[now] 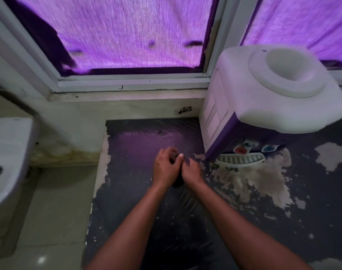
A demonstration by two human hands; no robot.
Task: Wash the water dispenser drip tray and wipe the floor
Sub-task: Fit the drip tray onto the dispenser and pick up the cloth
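Observation:
The white and purple water dispenser (pixel 271 98) stands on the dark floor (pixel 146 137) at the right, with no bottle on top. Its white slotted drip tray (pixel 242 158) sits in place under the red and blue taps. Both my hands meet in front of me, left of the dispenser. My left hand (pixel 165 168) and my right hand (pixel 191 170) both grip a small dark thing (pixel 177 183), perhaps a cloth, that hangs below them. Most of it is hidden by my fingers.
A white washbasin (pixel 8 158) juts out at the left over pale tiles. The dark floor covering is peeled in pale patches (pixel 263 184) before the dispenser. A low ledge and purple-lit windows (pixel 115 32) close off the far side.

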